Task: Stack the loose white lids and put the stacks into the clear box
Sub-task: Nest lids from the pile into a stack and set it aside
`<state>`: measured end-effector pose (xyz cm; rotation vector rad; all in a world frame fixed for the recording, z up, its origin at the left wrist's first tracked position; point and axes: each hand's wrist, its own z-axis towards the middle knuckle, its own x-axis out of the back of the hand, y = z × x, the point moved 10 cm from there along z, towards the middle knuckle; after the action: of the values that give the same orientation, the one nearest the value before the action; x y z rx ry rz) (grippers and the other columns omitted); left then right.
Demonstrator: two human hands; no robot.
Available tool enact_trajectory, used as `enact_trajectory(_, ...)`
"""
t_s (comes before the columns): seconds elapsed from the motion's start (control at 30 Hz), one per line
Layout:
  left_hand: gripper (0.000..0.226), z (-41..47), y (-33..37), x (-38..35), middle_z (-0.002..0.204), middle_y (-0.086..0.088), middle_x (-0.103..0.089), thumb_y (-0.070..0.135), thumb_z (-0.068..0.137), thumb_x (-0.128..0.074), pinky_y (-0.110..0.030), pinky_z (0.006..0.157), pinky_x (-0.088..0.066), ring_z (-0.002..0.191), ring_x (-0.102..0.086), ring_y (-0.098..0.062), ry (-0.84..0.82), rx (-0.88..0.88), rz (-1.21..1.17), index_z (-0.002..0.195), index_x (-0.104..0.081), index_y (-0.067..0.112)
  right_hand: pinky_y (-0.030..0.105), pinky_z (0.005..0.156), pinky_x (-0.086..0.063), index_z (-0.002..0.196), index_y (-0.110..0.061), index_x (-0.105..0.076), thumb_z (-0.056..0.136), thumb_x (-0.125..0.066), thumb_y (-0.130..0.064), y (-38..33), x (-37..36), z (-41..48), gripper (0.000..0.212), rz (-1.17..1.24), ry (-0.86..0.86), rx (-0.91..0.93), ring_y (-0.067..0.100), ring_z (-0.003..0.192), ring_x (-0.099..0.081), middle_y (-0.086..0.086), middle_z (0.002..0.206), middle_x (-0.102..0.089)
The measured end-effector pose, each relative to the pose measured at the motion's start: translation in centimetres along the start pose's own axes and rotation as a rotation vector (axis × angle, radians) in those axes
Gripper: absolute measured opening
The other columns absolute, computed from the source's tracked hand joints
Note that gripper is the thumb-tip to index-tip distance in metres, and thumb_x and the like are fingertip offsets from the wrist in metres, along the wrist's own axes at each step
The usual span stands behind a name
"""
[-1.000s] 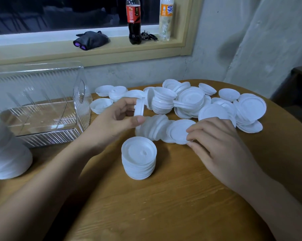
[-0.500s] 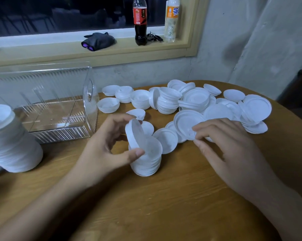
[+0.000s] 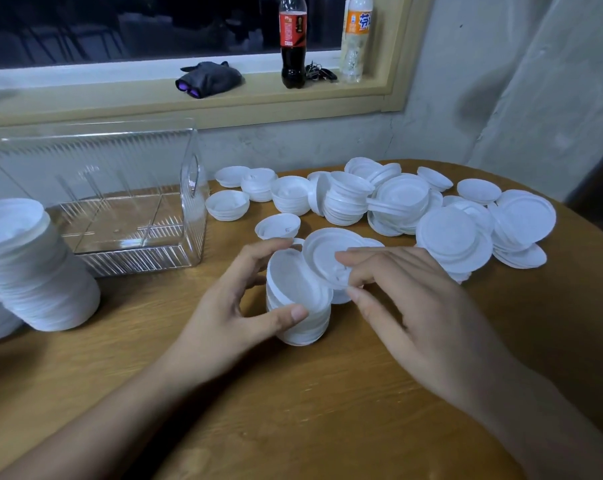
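A short stack of white lids [image 3: 302, 320] stands on the round wooden table [image 3: 328, 410] in front of me. My left hand [image 3: 237, 303] curls round the stack, thumb at its front and fingers at its back, with the top lid tilted. My right hand [image 3: 407, 299] pinches one larger white lid [image 3: 328, 254] just above and right of the stack. Loose white lids and small stacks [image 3: 397, 209] spread across the table behind. The clear ribbed box [image 3: 127, 216] stands at the left with nothing in it.
A tall leaning stack of white lids [image 3: 33, 268] stands at the far left edge. On the window sill are a dark pouch [image 3: 208, 79], a cola bottle [image 3: 292, 43], keys and an orange bottle [image 3: 357, 36]. A grey wall rises behind the table.
My left hand set its lid onto the short stack and now grips it. My right hand lifted one lid from the pile and brought it left over the stack.
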<state>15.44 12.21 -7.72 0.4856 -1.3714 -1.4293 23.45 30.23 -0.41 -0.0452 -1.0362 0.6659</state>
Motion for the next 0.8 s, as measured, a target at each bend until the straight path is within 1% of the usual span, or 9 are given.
enact_trajectory(0.07,0.071,-0.2,-0.4,-0.1,0.15,0.005,-0.063,0.029,0.086,-0.088,-0.039,0.118,-0.047,0.14,-0.06,-0.021,0.01,0.031,-0.009,0.148,-0.054,0.026,0.032,0.106,-0.045,0.101,-0.018,-0.067,0.106,-0.064,-0.018,-0.1,-0.1,0.1,0.005,0.007,0.007,-0.012,0.001,0.132,-0.058,-0.011,0.127,-0.073)
enact_trajectory(0.13,0.07,-0.3,-0.8,-0.3,0.146,0.008,-0.065,0.033,0.084,-0.089,-0.038,0.117,-0.048,0.137,-0.061,-0.019,0.008,0.055,0.02,0.144,-0.056,0.026,0.032,0.106,-0.045,0.102,-0.018,-0.067,0.106,-0.065,-0.019,-0.2,-0.5,0.1,0.005,0.011,0.0,-0.017,0.004,0.129,-0.061,-0.012,0.129,-0.072)
enact_trajectory(0.2,0.069,-0.2,-1.1,-0.6,0.145,0.009,-0.066,0.032,0.083,-0.09,-0.044,0.117,-0.047,0.137,-0.061,-0.02,-0.007,0.061,0.042,0.143,-0.056,0.025,0.032,0.105,-0.046,0.103,-0.018,-0.066,0.107,-0.065,-0.018,-0.5,-1.0,0.1,0.005,0.011,-0.022,-0.001,0.008,0.125,-0.064,-0.011,0.128,-0.073)
enact_trajectory(0.3,0.069,-0.1,-1.3,-0.7,0.145,0.006,-0.066,0.027,0.084,-0.09,-0.052,0.118,-0.045,0.138,-0.06,-0.023,-0.014,0.069,0.032,0.143,-0.054,0.022,0.034,0.104,-0.045,0.105,-0.018,-0.063,0.109,-0.06,-0.018,-1.1,-2.4,0.0,0.005,0.008,-0.086,0.048,0.016,0.121,-0.067,-0.007,0.119,-0.074)
enact_trajectory(0.37,0.073,-0.2,-1.5,-0.8,0.146,0.004,-0.065,0.029,0.084,-0.091,-0.055,0.119,-0.044,0.139,-0.059,-0.024,-0.019,0.081,0.013,0.146,-0.051,0.026,0.034,0.105,-0.045,0.108,-0.02,-0.061,0.111,-0.056,-0.02,-1.3,-3.4,-0.1,0.006,-0.002,-0.133,0.063,0.017,0.128,-0.064,-0.007,0.119,-0.073)
enact_trajectory(0.43,0.078,-0.3,-1.6,-0.8,0.146,0.006,-0.064,0.037,0.081,-0.09,-0.054,0.119,-0.044,0.138,-0.06,-0.023,-0.02,0.088,0.019,0.147,-0.05,0.031,0.036,0.107,-0.046,0.112,-0.02,-0.062,0.111,-0.056,-0.02,-1.3,-4.2,-0.3,0.007,-0.015,-0.154,0.065,0.016,0.135,-0.06,-0.007,0.122,-0.073)
enact_trajectory(0.5,0.081,-0.3,-1.6,-0.8,0.148,0.009,-0.063,0.043,0.079,-0.089,-0.052,0.118,-0.045,0.138,-0.06,-0.02,-0.024,0.083,0.035,0.149,-0.049,0.036,0.036,0.11,-0.046,0.117,-0.019,-0.063,0.109,-0.058,-0.013,-1.3,-4.7,-0.4,0.011,-0.03,-0.165,0.077,0.015,0.136,-0.059,-0.005,0.126,-0.073)
enact_trajectory(0.6,0.086,-0.3,-1.4,-0.7,0.149,0.014,-0.062,0.049,0.077,-0.091,-0.046,0.116,-0.048,0.14,-0.059,-0.015,-0.036,0.07,0.048,0.151,-0.048,0.039,0.035,0.119,-0.04,0.121,-0.017,-0.068,0.103,-0.059,-0.003,-1.7,-5.3,-0.7,0.024,-0.067,-0.194,0.137,0.014,0.141,-0.057,-0.006,0.141,-0.069)
enact_trajectory(0.8,0.089,-0.1,-1.0,-0.5,0.151,0.022,-0.061,0.059,0.082,-0.085,-0.027,0.115,-0.047,0.143,-0.057,-0.008,-0.047,-0.005,0.151,0.159,-0.052,0.029,0.035,0.122,-0.038,0.127,-0.02,-0.068,0.105,-0.049,-0.007,-1.7,-5.7,-0.9,0.031,-0.05,-0.22,0.145,0.008,0.146,-0.052,-0.009,0.147,-0.066)
